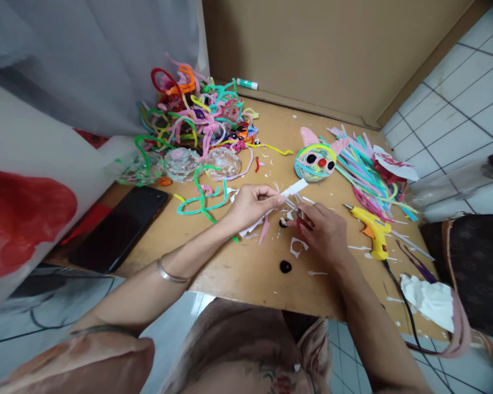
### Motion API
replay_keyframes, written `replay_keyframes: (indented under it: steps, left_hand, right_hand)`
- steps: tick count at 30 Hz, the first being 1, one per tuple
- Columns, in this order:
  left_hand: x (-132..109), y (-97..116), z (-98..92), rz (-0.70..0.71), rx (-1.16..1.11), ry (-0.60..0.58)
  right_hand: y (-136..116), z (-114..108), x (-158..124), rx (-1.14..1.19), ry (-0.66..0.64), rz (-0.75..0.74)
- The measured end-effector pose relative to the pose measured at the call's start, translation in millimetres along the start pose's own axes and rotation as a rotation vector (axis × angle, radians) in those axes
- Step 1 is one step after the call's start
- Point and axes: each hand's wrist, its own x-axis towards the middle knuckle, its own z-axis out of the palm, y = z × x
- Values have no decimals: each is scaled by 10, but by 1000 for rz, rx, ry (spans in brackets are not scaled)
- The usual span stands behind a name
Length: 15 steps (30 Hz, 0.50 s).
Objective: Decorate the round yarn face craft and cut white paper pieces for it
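My left hand [257, 205] pinches a small white paper piece [294, 187] over the middle of the wooden table. Close by on its right, my right hand [322, 227] is closed on red-handled scissors [304, 223], whose blades point toward the paper. Paper scraps lie under and around both hands, among them a white scrap with a round hole [298, 247]. A black round piece [285, 266] rests nearer the table's front edge. Beyond my right hand stands a round yarn-wrapped animal head [315, 162] with pink ears, black eyes and a red nose.
Tangled pipe cleaners [205, 117] and clear balls [183, 164] fill the back left, near a black phone [121, 230]. On the right are a yellow glue gun [373, 230] with its cord, straight pipe cleaners [363, 164], crumpled tissue [429, 301] and a brown bag [472, 268].
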Motion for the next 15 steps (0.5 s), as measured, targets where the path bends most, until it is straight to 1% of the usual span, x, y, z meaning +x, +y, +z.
replay_keyframes:
  steps: [2, 4, 6, 8, 10, 12, 13, 15]
  left_hand:
    - [24, -34, -6, 33, 24, 28]
    - [59, -65, -15, 57, 18, 88]
    - [92, -78, -20, 89, -38, 160]
    - [105, -69, -15, 110, -119, 177]
    - [85, -46, 1, 93, -180, 119]
    - [39, -25, 21, 53, -201, 30]
    - [12, -19, 30, 31, -204, -11]
    - [-38, -18, 42, -17, -214, -75]
  right_hand:
    - [50, -49, 8, -16, -40, 31]
    - [127, -114, 3, 5, -104, 94]
    - [205, -179, -22, 14, -186, 189]
    - [258, -229, -61, 19, -267, 286]
    - [271, -254, -99, 54, -334, 305]
    - [244, -262, -117, 88, -366, 242]
    - [217, -266, -120, 86, -356, 205]
    - [132, -293, -126, 62, -286, 153]
